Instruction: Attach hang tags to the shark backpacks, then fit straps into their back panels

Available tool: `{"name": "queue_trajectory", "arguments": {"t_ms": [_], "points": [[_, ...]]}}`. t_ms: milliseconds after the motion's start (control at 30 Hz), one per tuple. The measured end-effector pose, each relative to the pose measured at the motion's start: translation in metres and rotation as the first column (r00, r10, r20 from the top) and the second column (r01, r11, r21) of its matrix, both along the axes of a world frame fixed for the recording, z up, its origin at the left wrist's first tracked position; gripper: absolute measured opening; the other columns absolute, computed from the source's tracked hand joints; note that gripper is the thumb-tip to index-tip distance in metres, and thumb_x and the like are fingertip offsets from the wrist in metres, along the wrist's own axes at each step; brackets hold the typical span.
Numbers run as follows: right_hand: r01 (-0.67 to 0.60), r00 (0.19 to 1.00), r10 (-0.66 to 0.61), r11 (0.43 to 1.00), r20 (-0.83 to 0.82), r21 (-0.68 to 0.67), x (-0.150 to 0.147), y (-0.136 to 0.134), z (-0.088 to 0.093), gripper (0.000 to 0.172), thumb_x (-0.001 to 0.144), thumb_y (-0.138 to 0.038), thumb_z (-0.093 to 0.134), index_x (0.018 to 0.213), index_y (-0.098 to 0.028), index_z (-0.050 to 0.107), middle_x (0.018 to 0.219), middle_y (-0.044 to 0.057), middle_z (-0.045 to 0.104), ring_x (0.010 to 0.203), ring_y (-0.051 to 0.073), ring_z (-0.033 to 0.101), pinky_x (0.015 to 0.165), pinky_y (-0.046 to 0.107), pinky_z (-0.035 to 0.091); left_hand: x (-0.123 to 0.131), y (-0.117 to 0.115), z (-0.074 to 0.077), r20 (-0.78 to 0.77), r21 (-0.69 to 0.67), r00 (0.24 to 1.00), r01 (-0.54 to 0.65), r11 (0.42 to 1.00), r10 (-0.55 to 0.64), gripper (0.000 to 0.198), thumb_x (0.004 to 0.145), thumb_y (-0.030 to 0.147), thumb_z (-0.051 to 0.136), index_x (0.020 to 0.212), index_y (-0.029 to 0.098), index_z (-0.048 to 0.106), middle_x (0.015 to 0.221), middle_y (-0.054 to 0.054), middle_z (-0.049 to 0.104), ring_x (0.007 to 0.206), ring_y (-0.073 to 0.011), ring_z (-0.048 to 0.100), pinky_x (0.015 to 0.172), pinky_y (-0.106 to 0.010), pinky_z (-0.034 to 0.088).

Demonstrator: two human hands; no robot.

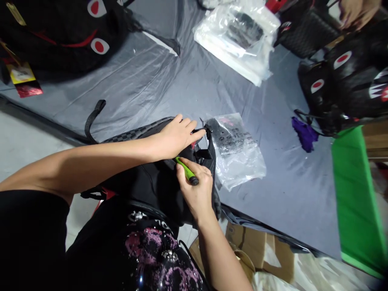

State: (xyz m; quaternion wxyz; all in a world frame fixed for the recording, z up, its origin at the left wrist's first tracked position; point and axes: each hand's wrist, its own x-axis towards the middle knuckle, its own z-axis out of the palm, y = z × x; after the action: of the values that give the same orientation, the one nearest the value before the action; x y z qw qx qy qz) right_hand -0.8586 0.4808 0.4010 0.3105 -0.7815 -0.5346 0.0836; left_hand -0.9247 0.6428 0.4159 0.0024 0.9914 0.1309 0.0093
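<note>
A black backpack (154, 182) with a checkered panel and straps lies at the near table edge, against my body. My left hand (174, 139) rests on its upper part, fingers stretched and slightly spread. Just below it, my right hand (198, 188) grips a bright green pen-like tool (186, 169) with a black end. The tool's tip points up and left toward the bag under my left wrist; what it touches is hidden. A clear printed plastic bag (239, 157) lies right of the backpack.
A grey sheet (157, 85) covers the table. Black bags with red-and-white eye patches sit at upper left (63, 40) and right (339, 81). Clear plastic packaging (236, 40) lies at the back, a purple cloth (304, 133) near a green panel (354, 194). Another person's hands (359, 12) show at upper right.
</note>
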Motion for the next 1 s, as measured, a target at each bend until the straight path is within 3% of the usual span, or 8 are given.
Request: {"name": "queue_trajectory", "arguments": {"t_ms": [433, 567, 667, 800, 900, 1000], "points": [[0.023, 0.999, -0.021, 0.998, -0.036, 0.060, -0.001, 0.003, -0.005, 0.018, 0.088, -0.029, 0.062, 0.096, -0.019, 0.074, 0.093, 0.006, 0.077, 0.086, 0.023, 0.072, 0.085, 0.038, 0.047, 0.002, -0.001, -0.001, -0.009, -0.032, 1.000, 0.000, 0.999, 0.000, 0.071, 0.085, 0.024, 0.058, 0.150, 0.018, 0.031, 0.144, -0.018, 0.045, 0.124, -0.0311, 0.046, 0.101, -0.041, 0.032], [0.030, 0.997, -0.030, 1.000, -0.067, 0.007, 0.002, -0.002, -0.003, 0.017, 0.089, -0.029, 0.060, 0.092, -0.021, 0.075, 0.090, 0.005, 0.078, 0.082, 0.023, 0.073, 0.080, 0.037, 0.047, -0.002, 0.002, 0.011, -0.077, -0.038, 0.997, 0.006, 0.999, -0.009, 0.087, 0.081, 0.028, 0.066, 0.154, 0.021, 0.020, 0.156, -0.018, 0.031, 0.137, -0.0330, 0.036, 0.107, -0.043, 0.030], [0.037, 0.997, -0.036, 0.999, -0.061, 0.008, 0.001, -0.006, -0.001, 0.018, 0.089, -0.032, 0.060, 0.093, -0.020, 0.074, 0.090, 0.005, 0.078, 0.082, 0.023, 0.073, 0.079, 0.037, 0.047, -0.013, 0.007, 0.031, -0.231, -0.091, 0.969, -0.105, 0.990, 0.081, 0.110, 0.073, 0.032, 0.077, 0.157, 0.024, 0.006, 0.163, -0.018, 0.012, 0.143, -0.0395, 0.025, 0.109, -0.050, 0.031], [-0.041, 0.996, 0.052, 0.990, -0.075, 0.134, -0.010, 0.003, -0.005, 0.020, 0.089, -0.031, 0.061, 0.101, -0.020, 0.073, 0.098, 0.005, 0.077, 0.088, 0.021, 0.072, 0.084, 0.037, 0.047, -0.024, 0.005, 0.050, -0.387, -0.122, 0.895, -0.289, 0.950, 0.223, 0.128, 0.067, 0.031, 0.083, 0.156, 0.029, -0.009, 0.164, -0.018, -0.001, 0.133, -0.0417, 0.037, 0.095, -0.048, 0.048], [-0.075, 0.991, 0.096, 0.975, -0.092, 0.211, -0.017, 0.014, -0.014, 0.022, 0.091, -0.032, 0.059, 0.105, -0.021, 0.072, 0.103, 0.006, 0.076, 0.092, 0.020, 0.071, 0.087, 0.036, 0.047, -0.023, -0.001, 0.048, -0.395, -0.044, 0.875, -0.324, 0.945, 0.281, 0.125, 0.070, 0.024, 0.081, 0.155, 0.032, -0.010, 0.164, -0.016, -0.004, 0.132, -0.0404, 0.037, 0.090, -0.046, 0.052], [-0.081, 0.990, 0.104, 0.973, -0.098, 0.216, -0.017, 0.019, -0.022, 0.023, 0.091, -0.032, 0.059, 0.107, -0.021, 0.071, 0.103, 0.006, 0.076, 0.093, 0.021, 0.071, 0.088, 0.037, 0.047, -0.022, -0.004, 0.039, -0.367, 0.018, 0.873, -0.338, 0.941, 0.321, 0.119, 0.073, 0.023, 0.078, 0.156, 0.033, -0.007, 0.163, -0.018, 0.002, 0.129, -0.0395, 0.040, 0.087, -0.045, 0.054]]}}
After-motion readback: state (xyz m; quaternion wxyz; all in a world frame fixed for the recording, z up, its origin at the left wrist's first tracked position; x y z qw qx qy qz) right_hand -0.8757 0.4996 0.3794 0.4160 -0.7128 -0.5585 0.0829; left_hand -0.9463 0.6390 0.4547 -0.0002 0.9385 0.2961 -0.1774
